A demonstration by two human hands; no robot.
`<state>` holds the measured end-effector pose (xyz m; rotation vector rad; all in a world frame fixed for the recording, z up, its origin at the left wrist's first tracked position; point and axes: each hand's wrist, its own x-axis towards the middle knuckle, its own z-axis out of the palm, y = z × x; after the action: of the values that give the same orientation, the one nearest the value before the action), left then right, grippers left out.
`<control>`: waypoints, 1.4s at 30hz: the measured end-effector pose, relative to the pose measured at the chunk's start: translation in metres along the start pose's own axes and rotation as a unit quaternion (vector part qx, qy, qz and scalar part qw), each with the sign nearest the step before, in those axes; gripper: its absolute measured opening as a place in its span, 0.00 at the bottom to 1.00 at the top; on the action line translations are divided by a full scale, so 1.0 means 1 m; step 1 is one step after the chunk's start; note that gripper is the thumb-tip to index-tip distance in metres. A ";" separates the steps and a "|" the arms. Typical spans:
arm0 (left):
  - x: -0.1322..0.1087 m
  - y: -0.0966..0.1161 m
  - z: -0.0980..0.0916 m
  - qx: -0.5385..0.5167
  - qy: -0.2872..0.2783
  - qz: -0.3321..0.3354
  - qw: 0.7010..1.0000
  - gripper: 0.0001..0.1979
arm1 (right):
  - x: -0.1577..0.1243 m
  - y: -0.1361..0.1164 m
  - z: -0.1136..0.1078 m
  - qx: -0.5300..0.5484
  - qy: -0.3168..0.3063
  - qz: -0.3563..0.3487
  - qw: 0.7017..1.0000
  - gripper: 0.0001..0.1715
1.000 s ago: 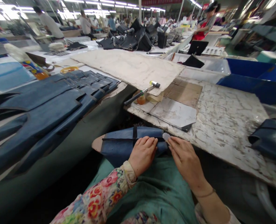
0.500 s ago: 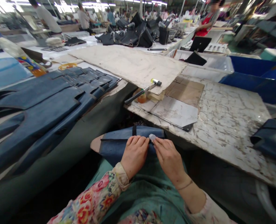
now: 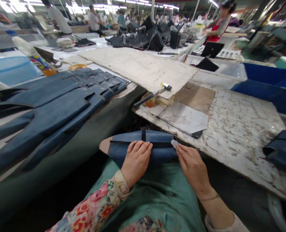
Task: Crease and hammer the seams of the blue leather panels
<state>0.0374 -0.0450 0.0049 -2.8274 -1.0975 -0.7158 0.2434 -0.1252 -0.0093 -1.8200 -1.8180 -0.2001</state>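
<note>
A blue leather piece (image 3: 123, 146) with a black strip along it and a pale left tip lies across my lap. My left hand (image 3: 137, 161) rests on its middle, fingers together and pressing the piece near the strip. At the right end of the strip, my right hand (image 3: 192, 164) pinches a small whitish tool (image 3: 174, 142) that touches the leather. The underside of the piece is hidden.
Blue cut pieces (image 3: 56, 106) are stacked at the left. Ahead, a hammer (image 3: 154, 95) lies by a beige sheet (image 3: 143, 67). Blue and white bins (image 3: 266, 90) stand at the right. A person in a red apron (image 3: 216, 30) is farther back.
My right hand has slid right along the strip with the whitish tool, away from my left hand, uncovering more strip. The whole view has shifted slightly.
</note>
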 end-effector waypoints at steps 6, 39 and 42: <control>-0.007 -0.001 0.002 -0.018 0.004 -0.010 1.000 0.15 | 0.001 -0.022 0.003 0.005 -0.002 -0.018 1.000 0.17; -0.044 -0.015 -0.012 0.027 -0.024 -0.075 0.997 0.19 | 0.073 -0.038 0.003 0.216 -0.260 -0.130 0.932 0.15; -0.034 -0.015 -0.015 0.020 -0.024 -0.098 0.995 0.17 | 0.078 -0.037 0.003 0.206 -0.274 -0.153 0.927 0.15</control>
<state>0.0001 -0.0583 0.0019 -2.7438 -1.3944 -0.6301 0.2130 -0.0579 0.0356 -1.3638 -2.2996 0.5969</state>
